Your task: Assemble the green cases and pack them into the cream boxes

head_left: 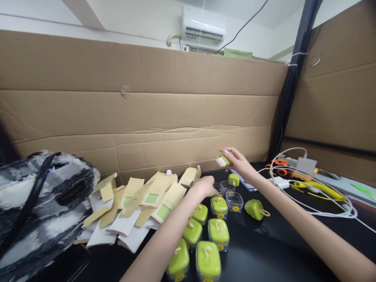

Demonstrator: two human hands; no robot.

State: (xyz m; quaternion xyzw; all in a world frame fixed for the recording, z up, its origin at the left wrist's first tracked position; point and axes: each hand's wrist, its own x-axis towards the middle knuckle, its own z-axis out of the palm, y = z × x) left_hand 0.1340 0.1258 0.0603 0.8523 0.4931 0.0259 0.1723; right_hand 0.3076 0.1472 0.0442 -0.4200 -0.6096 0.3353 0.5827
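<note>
Right hand: right hand (238, 161) raised off the black table (279, 250), just in front of the cardboard wall (147, 117), fingers pinched round a small green-and-white piece (222, 159).
Left hand: left hand (205, 185) lies knuckles up at the rear of the green-lidded boxes (219, 230), beside the clear empty tubs (234, 200); fingers curled down and hidden, so I cannot tell whether it holds anything.
Packed so far: seven or so closed boxes stand in two rough rows, running from the left hand back toward the camera.
Still loose: one green charger (256, 208) on its side just right of the rows; another green piece (234, 179) sitting in a tub behind them.
Sleeves: heap of flat paper sleeves (141, 199) left of the boxes; none seen around a box yet.
Judgement: boxing looks well along, sleeving not begun.
Other: white cables (323, 203) and a yellow coiled cord (317, 187) far right of the boxes; grey patterned bag (38, 203) far left.
</note>
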